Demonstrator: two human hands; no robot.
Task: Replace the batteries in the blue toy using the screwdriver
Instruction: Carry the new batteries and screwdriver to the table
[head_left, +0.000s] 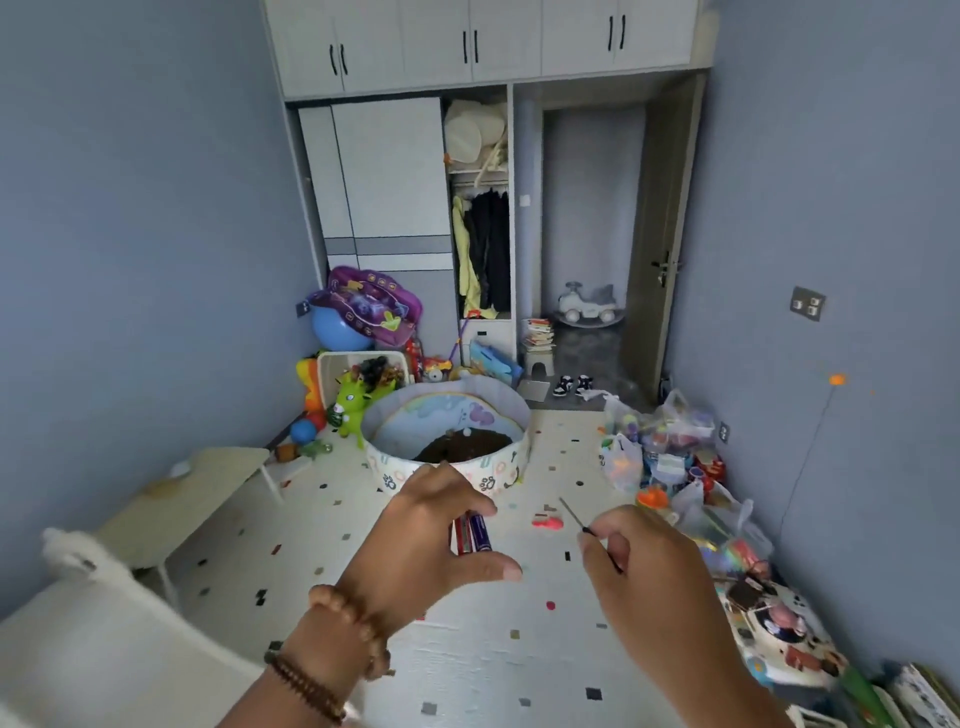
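My left hand is raised over the floor mat and grips two purple-and-red batteries between thumb and fingers. My right hand is closed around a thin screwdriver, whose metal shaft points up and to the left. I cannot pick out the blue toy for certain; a blue ball rests among the toys at the back left. A small pink toy lies on the mat between my hands, farther away.
A round fabric play pit stands ahead on the white dotted mat. A low cream table is at the left. Plastic bags of toys line the right wall. Wardrobe and open door lie beyond.
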